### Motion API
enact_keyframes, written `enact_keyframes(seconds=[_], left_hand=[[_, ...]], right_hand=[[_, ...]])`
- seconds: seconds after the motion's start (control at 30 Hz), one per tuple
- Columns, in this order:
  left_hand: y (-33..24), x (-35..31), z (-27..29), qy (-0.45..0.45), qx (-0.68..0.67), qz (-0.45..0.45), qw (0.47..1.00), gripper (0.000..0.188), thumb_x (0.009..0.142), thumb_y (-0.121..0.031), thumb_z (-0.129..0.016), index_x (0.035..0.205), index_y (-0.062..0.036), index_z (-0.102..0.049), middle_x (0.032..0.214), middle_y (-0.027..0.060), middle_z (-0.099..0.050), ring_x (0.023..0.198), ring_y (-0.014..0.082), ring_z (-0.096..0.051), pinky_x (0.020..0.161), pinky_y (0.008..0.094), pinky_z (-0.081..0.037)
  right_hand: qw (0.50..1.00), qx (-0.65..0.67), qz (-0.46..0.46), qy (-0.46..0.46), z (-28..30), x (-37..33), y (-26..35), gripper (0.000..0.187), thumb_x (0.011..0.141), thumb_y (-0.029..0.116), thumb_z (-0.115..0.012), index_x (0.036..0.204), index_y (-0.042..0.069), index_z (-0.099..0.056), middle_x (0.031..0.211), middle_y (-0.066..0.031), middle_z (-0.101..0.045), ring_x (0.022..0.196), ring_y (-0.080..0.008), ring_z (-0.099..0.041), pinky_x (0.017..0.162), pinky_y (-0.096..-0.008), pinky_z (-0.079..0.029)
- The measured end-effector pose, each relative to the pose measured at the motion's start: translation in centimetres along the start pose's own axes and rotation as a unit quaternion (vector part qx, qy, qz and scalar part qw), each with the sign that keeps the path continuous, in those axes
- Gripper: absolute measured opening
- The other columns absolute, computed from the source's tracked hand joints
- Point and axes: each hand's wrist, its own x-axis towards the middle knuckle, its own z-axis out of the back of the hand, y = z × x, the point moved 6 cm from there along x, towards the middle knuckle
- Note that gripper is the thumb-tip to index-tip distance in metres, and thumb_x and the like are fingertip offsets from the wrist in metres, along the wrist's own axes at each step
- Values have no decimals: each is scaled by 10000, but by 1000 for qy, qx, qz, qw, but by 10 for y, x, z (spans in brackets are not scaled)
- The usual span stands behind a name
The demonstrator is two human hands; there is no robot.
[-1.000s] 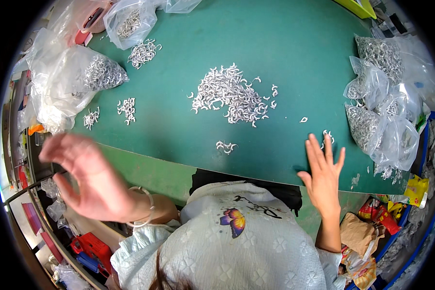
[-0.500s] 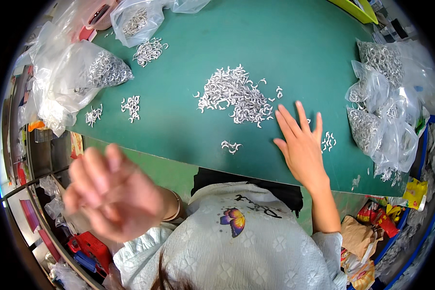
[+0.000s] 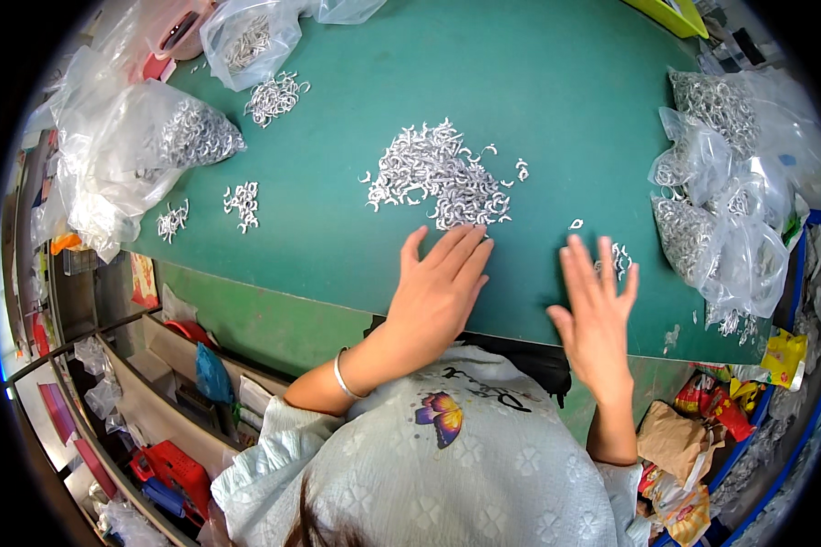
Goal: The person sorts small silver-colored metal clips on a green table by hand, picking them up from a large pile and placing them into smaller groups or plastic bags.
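Observation:
A large pile of small curved silvery metal pieces (image 3: pixel 433 169) lies in the middle of the green tabletop (image 3: pixel 538 100). At its near edge is my left hand (image 3: pixel 440 287), fingers stretched out and the tips touching or just short of the lowest pieces. My right hand (image 3: pixel 600 324) is spread, palm down, farther right. Its fingers partly cover a small cluster of pieces (image 3: pixel 621 261); a single small piece (image 3: pixel 576 224) sits just beyond the fingertips. Neither hand visibly holds anything, though what lies under the palms is hidden.
Clear plastic bags of similar pieces (image 3: pixel 196 135) stand at the left; more bags (image 3: pixel 689 237) line the right edge. Several smaller heaps (image 3: pixel 275 98) rest on the left side. A yellow-green bin (image 3: pixel 670 14) is at the far right, and an open drawer (image 3: pixel 173 365) lies below left.
My left hand, blurred and raised off the table before, has come over to the near edge of the pile. My right hand has shifted right and nearer, toward the small cluster.

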Motion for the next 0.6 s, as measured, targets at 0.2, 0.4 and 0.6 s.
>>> enact_keyframes(seconds=[0.2,0.4,0.6], left_hand=[[-6,0,-17,27,33,-29,999,454,834,-14,-621,1278,24,-533,1405,161,-496,1318,291,-462,1072,583,-258],[-45,6,-53,121,10,-109,987,698,745,71,-516,1427,48,-368,1537,225,-295,1460,329,-261,1092,695,-152],[-69,25,-56,123,-101,-177,971,675,780,3,-545,1424,69,-357,1513,245,-315,1445,348,-281,1081,704,-184]], right_hand=[[996,84,-13,-39,6,-18,-36,612,864,187,-622,1424,20,-440,1523,-104,-396,1445,-334,-291,1159,-598,-104],[997,64,-49,-18,-3,-22,-44,566,900,209,-594,1421,42,-448,1517,-103,-400,1450,-321,-282,1164,-575,-122],[979,164,-16,-123,19,-1,-48,468,922,160,-556,1370,32,-507,1497,-108,-431,1440,-318,-310,1170,-504,-156]])
